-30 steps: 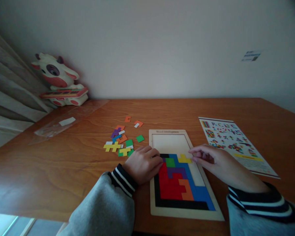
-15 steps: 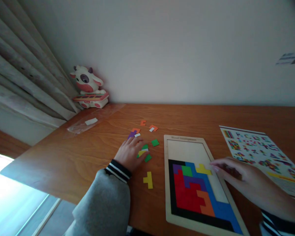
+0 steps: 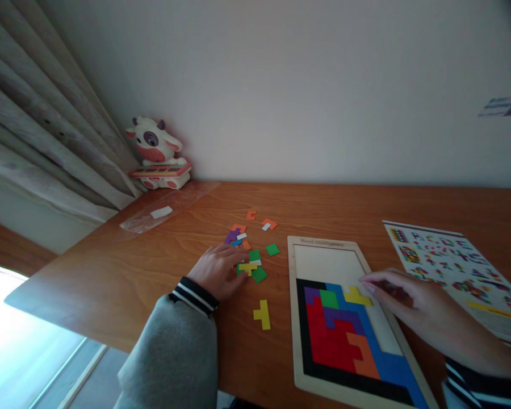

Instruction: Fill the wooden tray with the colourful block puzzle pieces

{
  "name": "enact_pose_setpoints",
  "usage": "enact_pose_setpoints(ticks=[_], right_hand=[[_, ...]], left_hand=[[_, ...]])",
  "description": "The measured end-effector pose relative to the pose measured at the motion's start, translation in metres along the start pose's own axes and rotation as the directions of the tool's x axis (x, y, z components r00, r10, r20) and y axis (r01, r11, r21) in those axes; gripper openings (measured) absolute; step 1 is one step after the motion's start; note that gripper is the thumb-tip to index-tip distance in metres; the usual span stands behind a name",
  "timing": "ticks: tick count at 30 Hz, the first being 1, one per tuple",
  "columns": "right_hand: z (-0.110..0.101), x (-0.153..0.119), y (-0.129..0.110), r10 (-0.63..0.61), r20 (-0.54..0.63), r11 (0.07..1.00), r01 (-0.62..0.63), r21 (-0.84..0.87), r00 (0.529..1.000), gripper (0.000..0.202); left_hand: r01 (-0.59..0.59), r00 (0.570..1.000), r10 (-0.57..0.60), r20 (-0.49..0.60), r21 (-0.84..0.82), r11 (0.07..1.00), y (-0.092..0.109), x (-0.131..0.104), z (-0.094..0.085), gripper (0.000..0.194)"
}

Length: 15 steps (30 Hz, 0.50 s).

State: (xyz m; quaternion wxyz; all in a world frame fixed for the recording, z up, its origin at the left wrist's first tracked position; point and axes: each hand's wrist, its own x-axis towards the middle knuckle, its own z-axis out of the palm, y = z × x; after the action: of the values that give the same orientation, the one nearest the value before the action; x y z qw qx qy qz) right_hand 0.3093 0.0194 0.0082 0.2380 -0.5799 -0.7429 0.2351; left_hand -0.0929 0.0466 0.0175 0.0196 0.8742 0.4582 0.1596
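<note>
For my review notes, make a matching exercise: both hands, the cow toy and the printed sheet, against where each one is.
1. Left hand
2. Right hand
3. Cow toy
4. Sheet

A. Beside the curtain
B. Lying flat, right of the board
C. At the loose pile
D. Close to the yellow piece in the board

Pairs: 1-C, 2-D, 3-A, 4-B

Two hands [image 3: 217, 271], one tray [image 3: 330, 260], one sheet [image 3: 445, 264], one toy [image 3: 159, 154]
</note>
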Motion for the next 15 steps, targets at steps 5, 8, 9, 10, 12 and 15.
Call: enact_pose_setpoints(ticks=[5, 8, 9, 10, 12, 15], right_hand=[[0.0000, 0.0030, -0.0048, 0.000, 0.006, 1.000, 0.000, 0.016, 1.000, 0.036], [-0.0024, 0.0021, -0.0065, -0.009, 0.002, 1.000, 0.009, 0.025, 1.000, 0.034], [-0.0033, 0.0014, -0.0066, -0.014, -0.004, 1.000, 0.014, 0.026, 1.000, 0.034], [-0.0041, 0.0007, -0.0063, -0.018, -0.010, 1.000, 0.018, 0.026, 1.000, 0.033], [-0.0054, -0.0008, -0.0045, -0.017, -0.016, 1.000, 0.018, 0.024, 1.000, 0.032], [-0.0071, -0.0030, 0.0002, -0.001, -0.005, 1.000, 0.001, 0.016, 1.000, 0.031]], left_hand=[[-0.066, 0.997, 0.067, 0.043, -0.022, 0.998, 0.0088, 0.0056, 0.0072, 0.027], [-0.078, 0.996, 0.079, 0.031, -0.031, 0.996, 0.0080, 0.0060, 0.0099, 0.025], [-0.077, 0.997, 0.078, 0.028, -0.037, 0.996, 0.0069, 0.0058, 0.0100, 0.025], [-0.070, 0.997, 0.071, 0.024, -0.040, 0.997, 0.0056, 0.0056, 0.0097, 0.025], [-0.040, 0.999, 0.040, 0.011, -0.026, 0.999, 0.0025, 0.0051, 0.0083, 0.023], [-0.006, 0.999, 0.007, -0.032, 0.031, 0.999, 0.0000, 0.0053, 0.0069, 0.018]])
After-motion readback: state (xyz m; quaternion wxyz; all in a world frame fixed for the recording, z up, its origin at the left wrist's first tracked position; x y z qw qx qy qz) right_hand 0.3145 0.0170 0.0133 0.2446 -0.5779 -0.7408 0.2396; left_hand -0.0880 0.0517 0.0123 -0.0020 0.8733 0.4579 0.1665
